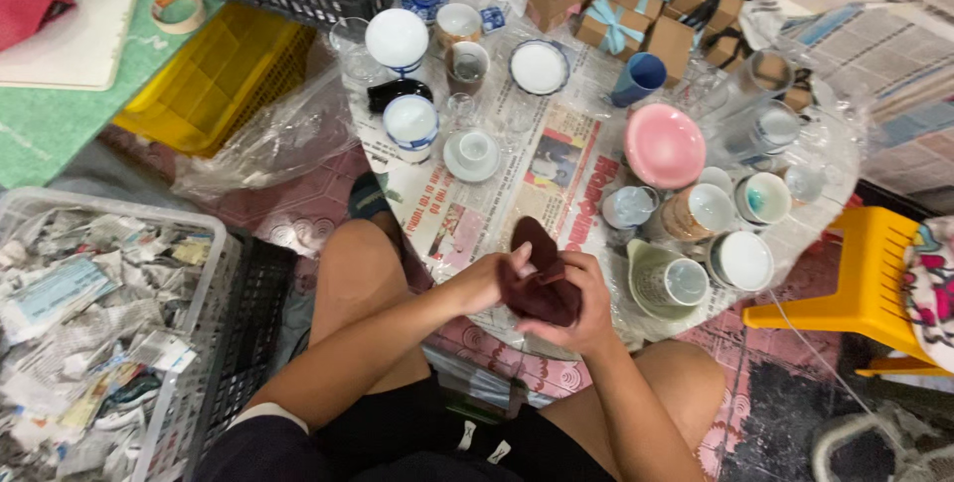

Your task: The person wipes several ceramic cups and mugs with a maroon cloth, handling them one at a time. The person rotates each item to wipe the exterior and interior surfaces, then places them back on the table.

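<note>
I am looking down over my knees at a low table point(795, 234) spread with newspaper and crowded with ceramics, and I am taking the pink bowl point(664, 145), lying upside down on that paper, as my landmark. Below and to the left of the pink bowl, at the table's near edge, both my hands are working on one dark maroon piece point(538, 278); it looks like a small dish or cup, though I cannot tell which. My right hand point(584, 305) is cupping it from underneath, fingers curled closed around its base, seemingly so that it is carried over my lap and not resting on the paper. My left hand point(489, 281) is closing on its upper edge, thumb pressing the rim, probably to steady or turn it.

Just below the pink bowl, pale cups point(711, 212) are sitting packed together, mouths up, likely for easy reaching. Well to the left of the pink bowl, white-and-blue bowls point(409, 122) are standing. Above it, brown gift boxes point(636, 5) with ribbons are stacking up. Far left and lower, a white basket point(214, 273) is holding crumpled newspaper, presumably kept as padding.
</note>
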